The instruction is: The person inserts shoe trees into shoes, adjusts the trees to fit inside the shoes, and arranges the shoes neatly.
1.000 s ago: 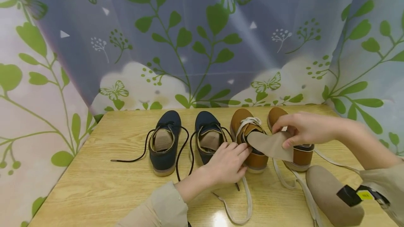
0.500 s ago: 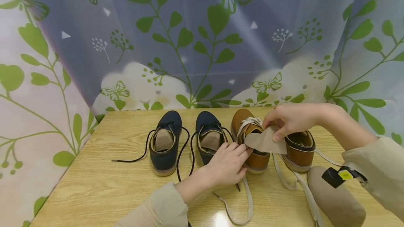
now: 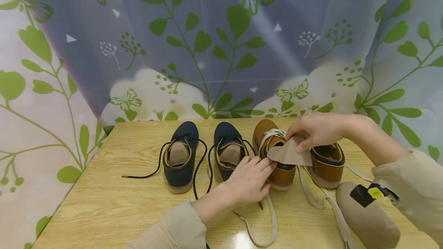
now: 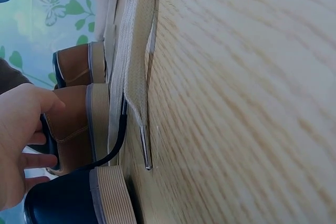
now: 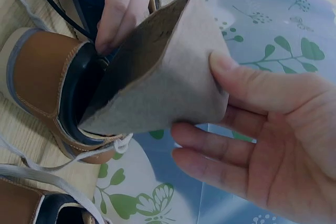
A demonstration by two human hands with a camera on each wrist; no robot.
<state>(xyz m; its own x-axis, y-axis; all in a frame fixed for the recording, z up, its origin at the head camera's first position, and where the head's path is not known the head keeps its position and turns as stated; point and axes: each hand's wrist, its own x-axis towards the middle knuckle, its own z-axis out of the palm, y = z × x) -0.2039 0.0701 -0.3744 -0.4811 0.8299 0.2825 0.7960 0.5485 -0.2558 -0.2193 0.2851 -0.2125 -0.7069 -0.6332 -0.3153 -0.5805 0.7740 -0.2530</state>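
Observation:
My right hand (image 3: 320,130) pinches a bent beige shoe insole (image 5: 157,93), thumb on one face and fingers behind. The insole's narrower end dips into the opening of a brown lace-up shoe (image 3: 265,128); how deep it reaches is hidden. At that shoe's collar, my left hand (image 3: 249,178) holds the left rear side, its fingertips at the rim. A second brown shoe (image 3: 327,170) stands to the right, partly behind my right hand. Another beige insole (image 3: 367,214) lies on the table at the right front.
Two navy shoes (image 3: 180,176) stand to the left, with beige pieces inside and loose black laces (image 3: 160,160). Long off-white laces (image 4: 134,51) trail across the wooden table (image 3: 114,210) in front of the brown shoes. Patterned cloth (image 3: 207,30) rises behind the table.
My right hand has moved left and slightly up with the insole, bringing it further over the left brown shoe's opening. The left hand has stayed in place.

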